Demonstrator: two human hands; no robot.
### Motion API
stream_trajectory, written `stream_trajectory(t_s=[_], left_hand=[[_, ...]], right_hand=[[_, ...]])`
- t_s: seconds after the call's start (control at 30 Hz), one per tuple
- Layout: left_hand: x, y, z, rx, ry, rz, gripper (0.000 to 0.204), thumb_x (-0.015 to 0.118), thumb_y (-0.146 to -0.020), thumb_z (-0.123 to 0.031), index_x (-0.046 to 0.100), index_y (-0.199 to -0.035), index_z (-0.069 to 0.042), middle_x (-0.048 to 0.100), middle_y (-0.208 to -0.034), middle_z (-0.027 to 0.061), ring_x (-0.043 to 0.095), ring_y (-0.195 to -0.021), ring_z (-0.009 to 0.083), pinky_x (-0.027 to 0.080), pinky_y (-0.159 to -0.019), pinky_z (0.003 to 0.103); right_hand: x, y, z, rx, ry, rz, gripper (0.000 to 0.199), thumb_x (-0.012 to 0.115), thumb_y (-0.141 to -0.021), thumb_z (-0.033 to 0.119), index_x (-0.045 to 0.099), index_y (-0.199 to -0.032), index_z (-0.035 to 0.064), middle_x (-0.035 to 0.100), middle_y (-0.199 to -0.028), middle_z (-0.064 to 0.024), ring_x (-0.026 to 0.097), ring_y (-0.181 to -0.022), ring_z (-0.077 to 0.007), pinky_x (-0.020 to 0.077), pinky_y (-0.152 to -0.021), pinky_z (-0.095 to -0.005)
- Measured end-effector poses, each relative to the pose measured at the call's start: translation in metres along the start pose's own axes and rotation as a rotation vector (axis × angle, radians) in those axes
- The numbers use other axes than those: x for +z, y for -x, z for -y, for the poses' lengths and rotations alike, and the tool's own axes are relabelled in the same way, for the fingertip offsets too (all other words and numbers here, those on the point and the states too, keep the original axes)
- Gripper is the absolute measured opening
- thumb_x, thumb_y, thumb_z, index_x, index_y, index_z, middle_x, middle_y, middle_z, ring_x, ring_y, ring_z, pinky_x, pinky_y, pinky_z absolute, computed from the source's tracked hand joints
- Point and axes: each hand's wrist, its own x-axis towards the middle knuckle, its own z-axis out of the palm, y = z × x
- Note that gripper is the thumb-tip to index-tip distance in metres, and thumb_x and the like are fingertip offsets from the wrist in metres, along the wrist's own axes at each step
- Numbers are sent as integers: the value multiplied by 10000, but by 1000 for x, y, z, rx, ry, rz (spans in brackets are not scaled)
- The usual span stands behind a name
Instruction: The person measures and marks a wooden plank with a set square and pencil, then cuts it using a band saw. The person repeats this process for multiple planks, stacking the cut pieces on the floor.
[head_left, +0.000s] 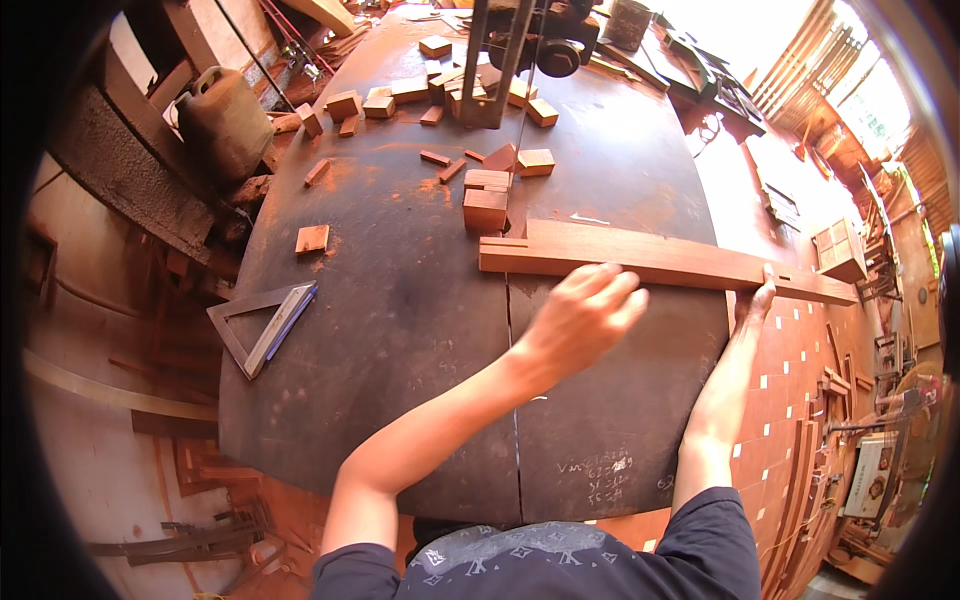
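Observation:
A long reddish-brown wooden beam (pixel 650 256) lies across the right side of the dark saw table, with a stepped cut at its left end. My right hand (pixel 757 297) grips the beam toward its right end, thumb up against the near face. My left hand (pixel 592 312) is at the beam's near side, its fingers curled together; the palm is hidden, so what it may hold cannot be made out. Just beyond the left end sit stacked wood blocks (pixel 486 207). The thin saw blade (pixel 521 130) runs down beside the guide post (pixel 490 70) behind them.
Several offcut blocks (pixel 410 90) and small strips (pixel 452 170) are scattered over the far table (pixel 400 380). A square wood piece (pixel 312 239) and a triangular set square (pixel 262 325) lie at left. A jerrycan (pixel 225 125) stands beyond the left edge; tiled floor (pixel 775 400) is at right.

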Motion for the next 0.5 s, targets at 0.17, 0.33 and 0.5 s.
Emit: stream_trajectory(t_s=[0.17, 0.33, 0.5], left_hand=[[69, -36, 32, -397, -213, 254, 685, 805, -877, -523, 630, -1330, -39, 654, -1241, 142, 596, -1245, 310, 393, -1166, 544], [71, -53, 29, -401, -148, 405, 714, 797, -862, -595, 640, -1297, -52, 650, -1147, 113, 612, -1166, 273, 437, -1047, 472], [73, -51, 35, -405, -155, 366, 705, 795, -863, -601, 649, -1283, -54, 656, -1146, 108, 610, -1173, 252, 438, -995, 436]], right_hand=[[21, 6, -10, 5, -19, 106, 530, 623, -1033, 361, 554, -1418, 4, 659, -1325, -151, 654, -1225, -325, 555, -1036, -498], [5, -6, 0, 51, -6, 126, 444, 655, -996, 373, 623, -1284, 38, 690, -1217, -114, 681, -1139, -281, 567, -987, -458], [12, 12, -6, 104, -39, 92, 373, 678, -976, 295, 623, -1244, 41, 690, -1222, -115, 693, -1122, -269, 614, -922, -443]])
